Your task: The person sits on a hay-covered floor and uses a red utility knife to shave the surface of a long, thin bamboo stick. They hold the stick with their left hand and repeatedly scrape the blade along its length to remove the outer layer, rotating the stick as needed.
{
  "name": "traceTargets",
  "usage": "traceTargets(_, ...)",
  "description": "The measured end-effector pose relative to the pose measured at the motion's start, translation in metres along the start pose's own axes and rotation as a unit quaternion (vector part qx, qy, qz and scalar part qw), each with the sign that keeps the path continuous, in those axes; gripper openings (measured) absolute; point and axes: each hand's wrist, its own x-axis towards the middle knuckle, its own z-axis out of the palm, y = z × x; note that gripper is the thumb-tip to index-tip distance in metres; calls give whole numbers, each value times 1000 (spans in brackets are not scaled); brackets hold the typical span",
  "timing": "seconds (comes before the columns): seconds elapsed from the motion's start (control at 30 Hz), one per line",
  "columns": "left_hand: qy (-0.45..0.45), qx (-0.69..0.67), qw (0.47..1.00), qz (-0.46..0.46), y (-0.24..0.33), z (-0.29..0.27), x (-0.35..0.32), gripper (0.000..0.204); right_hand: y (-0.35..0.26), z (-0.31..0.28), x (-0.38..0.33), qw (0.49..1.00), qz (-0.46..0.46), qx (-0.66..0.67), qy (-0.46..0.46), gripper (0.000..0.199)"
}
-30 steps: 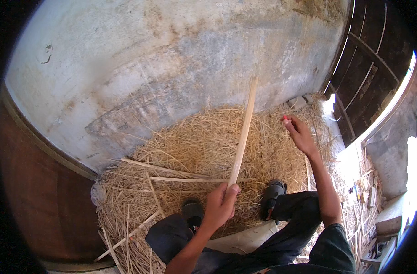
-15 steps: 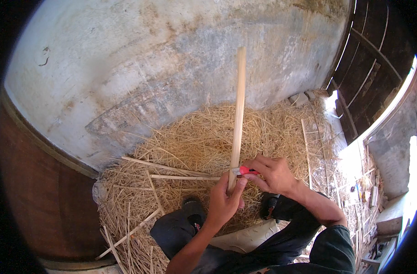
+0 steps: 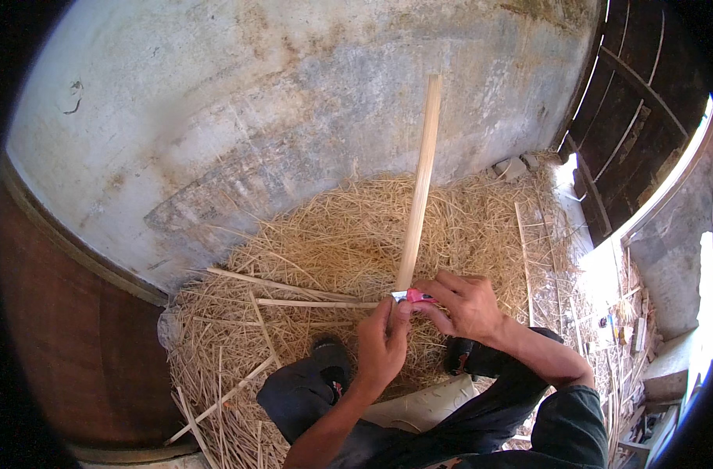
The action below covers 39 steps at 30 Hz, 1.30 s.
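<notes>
A long pale strip of split bamboo or wood [image 3: 422,184] stands up from my hands, its top leaning slightly right. My left hand [image 3: 381,344] is closed in a pinch around the strip's lower end, thumb and forefinger uppermost. In my right hand [image 3: 467,311] is a red utility knife [image 3: 419,296]. Its short blade points left and lies across the strip's lower end, right by my left thumb. The exact contact between blade and strip is partly hidden by my fingers.
Loose straw-like shavings [image 3: 356,227] cover the floor, with several thin strips [image 3: 317,304] lying on them at left. A stained wall [image 3: 294,117] rises ahead. Brown panelling [image 3: 83,328] stands at left, dark boards [image 3: 630,102] at right. A pale sack-like thing [image 3: 423,406] lies between my legs.
The strip's top has swung to the right. Its lower end, which showed between my hands, is now mostly behind my fingers and the knife. The knife has shifted slightly left and down.
</notes>
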Motion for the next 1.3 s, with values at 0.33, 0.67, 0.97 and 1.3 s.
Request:
traceTargets(0.33,15,15,1000,14,12,-2,-1,39,-1,1,1,1000,2,-11,22,27)
traceTargets(0.67,10,46,999,20,8,-7,-6,33,-1,2,0,999,8,-17,31,28)
traceTargets(0.97,24,74,996,39,11,-8,-9,40,0,-4,6,999,28,-18,43,25)
traceTargets(1.3,22,77,996,32,14,-9,-11,39,4,-6,9,998,34,-18,53,24)
